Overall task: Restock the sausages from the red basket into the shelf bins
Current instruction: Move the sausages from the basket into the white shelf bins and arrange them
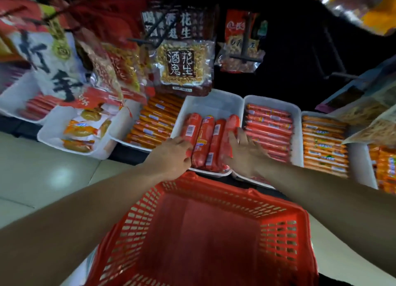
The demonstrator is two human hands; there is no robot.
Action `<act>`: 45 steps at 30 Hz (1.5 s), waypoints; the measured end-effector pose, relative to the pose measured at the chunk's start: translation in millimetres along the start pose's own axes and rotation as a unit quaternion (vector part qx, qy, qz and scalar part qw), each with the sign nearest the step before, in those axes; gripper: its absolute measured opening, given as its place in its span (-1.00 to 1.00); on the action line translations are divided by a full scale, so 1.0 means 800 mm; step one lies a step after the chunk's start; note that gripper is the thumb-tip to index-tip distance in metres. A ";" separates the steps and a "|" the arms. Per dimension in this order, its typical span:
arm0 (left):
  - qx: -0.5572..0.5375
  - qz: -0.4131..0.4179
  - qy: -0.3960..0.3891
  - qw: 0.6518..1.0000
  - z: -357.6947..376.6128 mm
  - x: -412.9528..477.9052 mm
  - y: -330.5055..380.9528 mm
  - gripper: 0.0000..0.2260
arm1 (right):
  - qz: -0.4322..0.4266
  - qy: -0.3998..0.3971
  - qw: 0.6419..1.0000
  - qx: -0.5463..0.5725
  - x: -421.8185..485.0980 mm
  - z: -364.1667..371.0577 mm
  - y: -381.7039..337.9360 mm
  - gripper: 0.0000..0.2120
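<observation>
Clear peanut bags (181,65) hang before me, a red snack pack (240,43) beside them, pale floor tiles (42,174) down at my left.

At least 6 white shelf bins (212,104), 4 thick red sausages (209,140) side by side in 1 of them, 1 red basket (225,186), 1 left hand (173,155), 1 right hand (244,150)

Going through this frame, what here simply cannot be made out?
Head view: the red basket's near end is cut off by the bottom edge.
Left hand: its fingertips are hidden by its own knuckles, so grip or push on the thick sausages is unclear.
Far-right bin is cut by the right edge.
Far-left bin is partly covered by hanging snack bags.
Sausage label print is too small and blurred.
</observation>
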State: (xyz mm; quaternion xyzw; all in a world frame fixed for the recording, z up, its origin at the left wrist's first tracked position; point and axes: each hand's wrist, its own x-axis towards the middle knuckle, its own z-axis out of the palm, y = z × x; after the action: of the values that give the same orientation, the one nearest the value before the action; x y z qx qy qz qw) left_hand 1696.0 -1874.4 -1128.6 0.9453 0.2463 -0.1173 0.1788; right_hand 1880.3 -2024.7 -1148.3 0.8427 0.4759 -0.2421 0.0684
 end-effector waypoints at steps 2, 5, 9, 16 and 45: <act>0.023 0.003 -0.022 0.999 0.012 0.017 -0.009 -0.54 | 0.002 0.023 1.000 0.020 0.012 0.019 0.004 -0.19; 0.071 0.051 -0.023 0.996 0.021 0.046 -0.012 -0.44 | -0.012 0.069 0.998 -0.001 0.021 0.037 0.006 -0.18; 0.091 0.097 -0.067 0.989 0.039 0.076 -0.011 -0.45 | -0.037 0.100 0.994 -0.014 0.033 0.043 0.006 -0.18; 0.080 0.123 -0.042 0.988 0.048 0.083 -0.031 -0.50 | -0.039 0.098 0.994 -0.010 0.037 0.053 0.012 -0.19; 0.107 0.158 0.003 0.982 0.048 0.109 -0.012 -0.44 | -0.073 0.109 0.991 -0.012 0.038 0.053 0.025 -0.18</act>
State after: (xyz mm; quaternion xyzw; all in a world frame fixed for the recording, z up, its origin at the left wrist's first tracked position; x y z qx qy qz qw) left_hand 1760.1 -1844.6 -1193.3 0.9863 0.0808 -0.1109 0.0917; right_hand 1895.9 -2026.7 -1202.3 0.8262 0.5437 -0.1472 0.0082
